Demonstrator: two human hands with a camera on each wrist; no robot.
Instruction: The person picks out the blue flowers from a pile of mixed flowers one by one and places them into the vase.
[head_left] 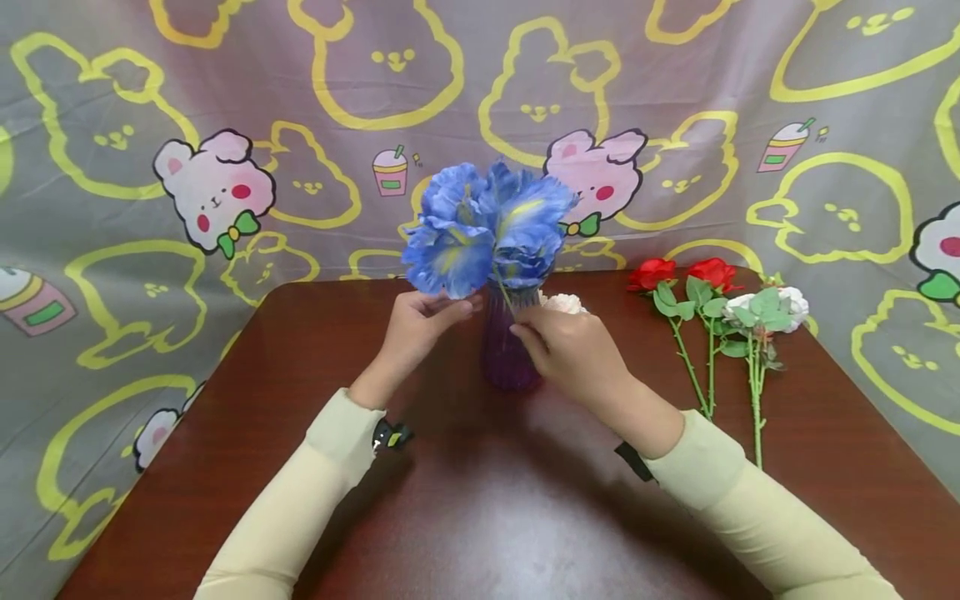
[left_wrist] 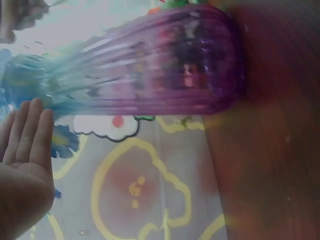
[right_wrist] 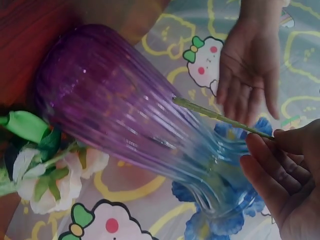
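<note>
My right hand [head_left: 573, 346] pinches the thin green stem [right_wrist: 215, 115] of a blue flower between thumb and fingertips. In the right wrist view that stem's cut end lies in front of the ribbed glass vase [right_wrist: 110, 95], outside it. The vase stands upright on the table, purple below and fading to blue at its neck. Large blue flowers [head_left: 517, 217] with yellow streaks crowd above its mouth, hiding the rim in the head view. To the vase's left, my left hand [left_wrist: 27, 150] has its fingers straight, close to the neck; whether it touches cannot be told.
Red roses [head_left: 712, 273] and white flowers [head_left: 787, 308] with long green stems lie at the table's right. Pale flowers [right_wrist: 57, 185] are behind the vase. A patterned cloth [head_left: 300, 67] hangs along the back and sides of the brown table [head_left: 465, 500].
</note>
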